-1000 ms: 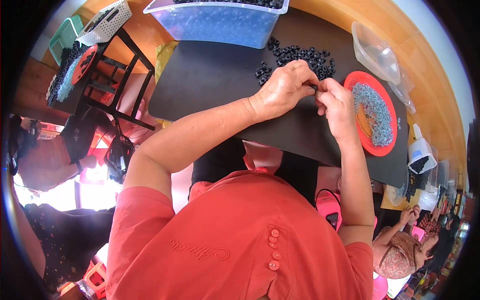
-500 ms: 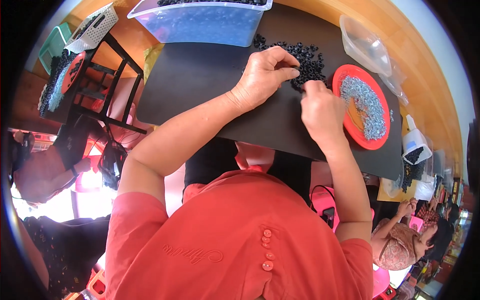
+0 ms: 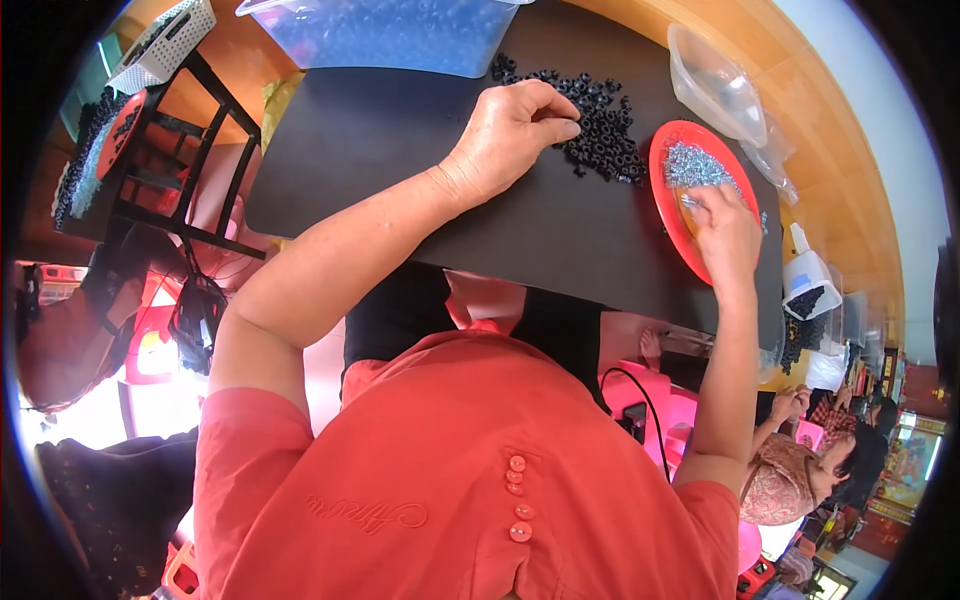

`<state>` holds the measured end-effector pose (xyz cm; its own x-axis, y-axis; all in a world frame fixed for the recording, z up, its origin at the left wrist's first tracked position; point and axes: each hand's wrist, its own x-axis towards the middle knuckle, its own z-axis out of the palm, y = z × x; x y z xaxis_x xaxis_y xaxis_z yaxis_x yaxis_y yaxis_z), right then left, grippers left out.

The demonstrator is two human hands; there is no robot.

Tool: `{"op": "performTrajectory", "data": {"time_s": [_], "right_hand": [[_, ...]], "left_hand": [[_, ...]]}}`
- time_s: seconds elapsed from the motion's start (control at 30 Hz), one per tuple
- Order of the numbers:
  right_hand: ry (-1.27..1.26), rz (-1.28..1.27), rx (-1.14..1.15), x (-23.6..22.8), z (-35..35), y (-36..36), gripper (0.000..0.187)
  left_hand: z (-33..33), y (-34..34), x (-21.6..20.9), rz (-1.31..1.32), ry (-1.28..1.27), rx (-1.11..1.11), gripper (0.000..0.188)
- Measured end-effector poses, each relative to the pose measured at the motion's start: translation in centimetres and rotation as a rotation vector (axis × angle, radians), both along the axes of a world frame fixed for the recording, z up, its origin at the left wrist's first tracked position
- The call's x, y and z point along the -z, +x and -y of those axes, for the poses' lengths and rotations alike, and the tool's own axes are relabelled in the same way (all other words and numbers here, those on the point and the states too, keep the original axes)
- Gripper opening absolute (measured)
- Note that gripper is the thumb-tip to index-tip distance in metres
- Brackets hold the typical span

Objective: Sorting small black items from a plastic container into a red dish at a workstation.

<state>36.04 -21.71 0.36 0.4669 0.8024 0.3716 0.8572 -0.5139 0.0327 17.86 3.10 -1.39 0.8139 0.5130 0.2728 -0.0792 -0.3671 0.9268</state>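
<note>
My left hand is closed in a pinch, thumb against forefinger, over the near left edge of a pile of small black ring-like parts. Whatever it holds is too small to make out. At the right of the table, my right hand is over a red plate. Its fingers are bent together among small shiny silvery-blue pieces on the plate; what lies between the fingertips is not clear.
On the dark table, a bluish translucent tub stands at the back. A clear plastic container lies behind the plate. Off to the left is a black-framed stool beside a white basket. Another person sits far right.
My right hand has moved right, from the near edge of the black pile to the silvery pieces on the red plate. The left hand keeps its pinch beside the pile.
</note>
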Motion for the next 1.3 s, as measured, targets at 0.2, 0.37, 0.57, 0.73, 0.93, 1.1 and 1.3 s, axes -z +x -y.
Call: {"op": "performTrajectory", "data": {"time_s": [0.2, 0.37, 0.57, 0.73, 0.93, 1.1, 1.3], "right_hand": [[0.08, -0.065, -0.011, -0.1, 0.2, -0.1, 0.019], [0.007, 0.042, -0.133, 0.7, 0.3, 0.2, 0.02], [0.124, 0.005, -0.139, 0.2, -0.2, 0.0, 0.014], [0.029, 0.023, -0.183, 0.7, -1.7, -0.3, 0.008], [0.004, -0.071, -0.169, 0.5, -2.2, -0.8, 0.008], [-0.044, -0.084, -0.147, 0.3, -2.6, -0.8, 0.008], [0.056, -0.34, -0.196, 0.3, -2.1, -0.4, 0.01]], "left_hand": [[0.0, 0.0, 0.1, -0.091, -0.162, 0.054, 0.021], [-0.2, -0.1, 0.2, -0.057, -0.114, 0.09, 0.022], [0.3, 0.0, 0.0, -0.078, -0.114, 0.049, 0.02], [-0.1, 0.2, 0.5, -0.047, -0.134, 0.053, 0.02], [0.0, 0.2, 0.6, -0.016, -0.168, 0.053, 0.021], [0.0, 0.3, 0.6, -0.028, -0.166, 0.066, 0.02], [0.1, 0.2, 0.6, -0.011, -0.185, 0.046, 0.02]]}}
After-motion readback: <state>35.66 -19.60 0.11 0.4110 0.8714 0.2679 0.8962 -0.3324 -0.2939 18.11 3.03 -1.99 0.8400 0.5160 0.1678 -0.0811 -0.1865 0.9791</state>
